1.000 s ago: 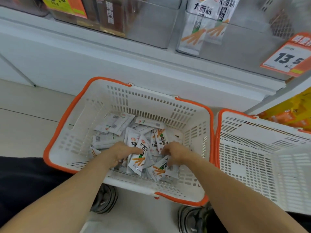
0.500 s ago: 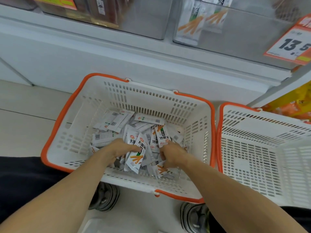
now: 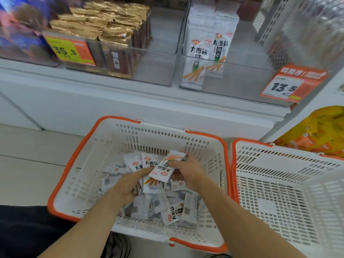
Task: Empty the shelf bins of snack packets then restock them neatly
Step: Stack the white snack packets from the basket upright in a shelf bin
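A white basket with an orange rim (image 3: 78,175) sits on the floor and holds several white snack packets (image 3: 167,207) in a loose heap. My right hand (image 3: 188,172) pinches one white packet (image 3: 163,169), lifted above the heap and tilted. My left hand (image 3: 128,185) holds a small stack of upright packets (image 3: 141,164) beside it, fingers curled round them. Above, a clear shelf bin (image 3: 232,84) holds a few of the same white packets (image 3: 206,51) standing at its left side.
A second white basket with an orange rim (image 3: 290,194) stands to the right. A clear bin of gold and brown packets (image 3: 111,34) sits left of the white-packet bin. Price tags 35.5 (image 3: 72,51) and 13.5 (image 3: 290,84) hang in front. Yellow bags (image 3: 323,129) lie at right.
Both hands have risen from the heap. My right hand has lifted one packet and my left hand has gathered a few upright. The view has tilted up toward the shelf.
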The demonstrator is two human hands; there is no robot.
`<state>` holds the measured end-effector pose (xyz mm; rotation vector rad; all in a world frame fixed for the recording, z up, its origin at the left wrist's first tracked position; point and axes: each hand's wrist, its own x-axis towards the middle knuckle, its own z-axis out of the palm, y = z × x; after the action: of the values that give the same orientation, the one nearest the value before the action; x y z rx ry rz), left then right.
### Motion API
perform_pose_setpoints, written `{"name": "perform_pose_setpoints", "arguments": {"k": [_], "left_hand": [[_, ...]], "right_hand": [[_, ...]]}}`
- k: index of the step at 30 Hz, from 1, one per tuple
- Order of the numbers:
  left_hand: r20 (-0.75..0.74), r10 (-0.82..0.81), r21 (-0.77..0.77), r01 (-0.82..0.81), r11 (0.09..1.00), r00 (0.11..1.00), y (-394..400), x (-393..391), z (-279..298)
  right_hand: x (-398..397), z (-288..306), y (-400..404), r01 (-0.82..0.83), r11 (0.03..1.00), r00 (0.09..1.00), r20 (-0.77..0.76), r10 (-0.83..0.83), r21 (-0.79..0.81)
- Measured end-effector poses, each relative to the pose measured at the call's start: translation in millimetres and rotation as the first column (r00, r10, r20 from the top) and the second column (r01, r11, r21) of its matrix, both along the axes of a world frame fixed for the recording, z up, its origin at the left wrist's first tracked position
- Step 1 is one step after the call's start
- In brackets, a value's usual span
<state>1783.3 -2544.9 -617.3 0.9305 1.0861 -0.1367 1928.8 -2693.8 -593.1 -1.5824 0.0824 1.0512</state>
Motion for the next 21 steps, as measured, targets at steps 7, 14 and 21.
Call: {"name": "perform_pose_setpoints", "arguments": {"k": [7,14,21], "left_hand": [[0.141,0.066,-0.018,-0.064,0.998,0.988,-1,2,33],[0.234,-0.048,-0.074,0.067,0.995,0.971,8,-5,51],[0.259,-0.424,-0.036,0.447,0.894,0.868,-8,-1,58]], "right_hand": [[12,19,-9,-0.35,0.937,0.934,0.085,0.348,0.007],[34,65,-25,-0.769,0.573,0.525,0.232,0.819,-0.283],[23,80,-8,-0.577,0.6,0.397,0.452,0.799,-0.554]]}}
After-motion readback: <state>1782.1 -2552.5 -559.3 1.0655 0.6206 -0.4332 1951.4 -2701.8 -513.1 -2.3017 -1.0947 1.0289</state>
